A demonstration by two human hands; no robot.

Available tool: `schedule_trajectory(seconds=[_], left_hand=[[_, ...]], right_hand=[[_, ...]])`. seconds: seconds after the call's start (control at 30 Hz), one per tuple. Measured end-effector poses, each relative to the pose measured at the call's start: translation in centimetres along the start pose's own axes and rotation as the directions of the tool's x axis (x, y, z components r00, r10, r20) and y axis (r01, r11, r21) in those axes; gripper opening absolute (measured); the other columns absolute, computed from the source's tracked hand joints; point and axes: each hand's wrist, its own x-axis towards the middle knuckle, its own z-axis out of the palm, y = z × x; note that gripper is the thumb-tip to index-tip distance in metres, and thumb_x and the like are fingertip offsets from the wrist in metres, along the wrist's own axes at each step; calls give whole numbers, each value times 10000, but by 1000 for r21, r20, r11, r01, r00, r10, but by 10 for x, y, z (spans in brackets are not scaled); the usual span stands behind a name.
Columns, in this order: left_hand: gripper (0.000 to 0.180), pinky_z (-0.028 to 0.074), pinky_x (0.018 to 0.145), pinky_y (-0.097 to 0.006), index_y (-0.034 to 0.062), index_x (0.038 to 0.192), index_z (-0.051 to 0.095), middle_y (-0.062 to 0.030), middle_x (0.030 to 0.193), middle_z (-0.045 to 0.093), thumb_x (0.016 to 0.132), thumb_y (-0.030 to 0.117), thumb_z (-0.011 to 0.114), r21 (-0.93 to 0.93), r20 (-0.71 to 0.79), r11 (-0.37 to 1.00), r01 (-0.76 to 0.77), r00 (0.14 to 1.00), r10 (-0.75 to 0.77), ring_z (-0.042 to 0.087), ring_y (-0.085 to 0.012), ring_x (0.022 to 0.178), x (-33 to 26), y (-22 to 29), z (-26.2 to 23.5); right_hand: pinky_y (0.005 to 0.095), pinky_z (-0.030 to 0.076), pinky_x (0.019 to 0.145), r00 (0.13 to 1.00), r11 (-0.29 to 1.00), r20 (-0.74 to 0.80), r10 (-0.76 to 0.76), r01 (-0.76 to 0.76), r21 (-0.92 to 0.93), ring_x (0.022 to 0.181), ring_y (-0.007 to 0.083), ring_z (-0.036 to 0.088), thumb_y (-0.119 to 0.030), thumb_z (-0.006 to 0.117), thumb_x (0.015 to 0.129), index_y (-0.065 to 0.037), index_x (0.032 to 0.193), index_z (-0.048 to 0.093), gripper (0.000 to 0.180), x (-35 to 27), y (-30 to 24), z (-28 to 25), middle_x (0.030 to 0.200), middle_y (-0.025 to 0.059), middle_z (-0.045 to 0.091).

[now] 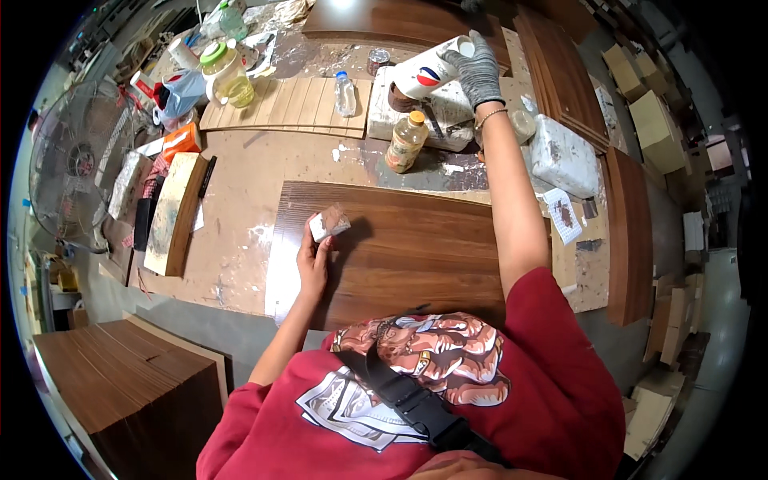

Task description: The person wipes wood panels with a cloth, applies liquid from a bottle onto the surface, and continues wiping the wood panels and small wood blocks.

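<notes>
My left hand [313, 266] grips a small white block [330, 224] with brown stains, possibly foam, above the left part of a dark brown wood-grain panel [424, 248]. Reaching far forward, my right hand [480, 74] wears a grey knit glove and is wrapped round a white cylindrical container [428, 74] with a round red and blue emblem. The container is tilted, its lower left end at a small brown round pot [402, 99] on a stained white foam block [450, 128]. Whether anything flows out cannot be seen.
A yellow-capped bottle [406, 142] stands beyond the panel. Behind are a clear bottle [345, 94], light wood slats [292, 104] and a green-lidded jug [228, 76]. Another foam block [565, 156] sits at right. A fan [80, 160] and stacked brown boards [120, 364] are at left.
</notes>
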Motion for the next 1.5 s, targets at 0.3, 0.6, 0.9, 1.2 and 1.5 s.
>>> schedule_trajectory(seconds=[0.3, 0.6, 0.9, 1.2, 1.5], left_hand=[[538, 502, 774, -234, 86, 1514, 433, -32, 1182, 634, 1008, 98, 615, 58, 29, 998, 30, 999, -32, 576, -87, 924, 8, 2, 8], [544, 512, 734, -288, 121, 1496, 457, -96, 961, 667, 991, 191, 647, 225, 38, 973, 39, 998, -49, 625, -139, 790, 9, 13, 12], [519, 496, 741, -264, 115, 1508, 428, -51, 932, 637, 1031, 228, 599, 159, -13, 986, 58, 998, -56, 579, -112, 765, 8, 18, 12], [403, 481, 678, -209, 31, 1410, 479, 17, 914, 594, 1084, 267, 508, -364, -150, 931, 20, 986, -80, 545, -40, 731, -12, 17, 25], [485, 487, 693, -250, -6, 1444, 407, -27, 893, 599, 1056, 238, 564, -194, -137, 964, 184, 968, -212, 569, -76, 738, -32, 20, 2]], right_hand=[[442, 474, 1059, 981, 954, 192, 22, 37, -297, 1256, 387, 553, -434, 864, 707, -65, 1463, 472, 928, 4, 14, 52, 1365, 255, 519], [435, 463, 1046, 895, 876, 404, -187, 338, -344, 1211, 396, 570, -453, 843, 753, -105, 1486, 471, 893, 37, 64, 89, 1300, 261, 575], [357, 538, 914, 875, 877, -85, -476, 467, -109, 1132, 283, 631, -229, 805, 829, -54, 1367, 549, 620, -52, -10, 48, 1263, 156, 633], [268, 506, 809, 460, 324, 888, 15, -842, 431, 914, 127, 603, -68, 615, 874, -23, 1354, 531, 490, -315, -58, 76, 1112, 25, 628], [271, 506, 682, 350, 331, 937, -2, -884, 331, 866, 135, 600, -207, 617, 990, -37, 1370, 512, 429, -336, -81, 98, 1085, 51, 620]])
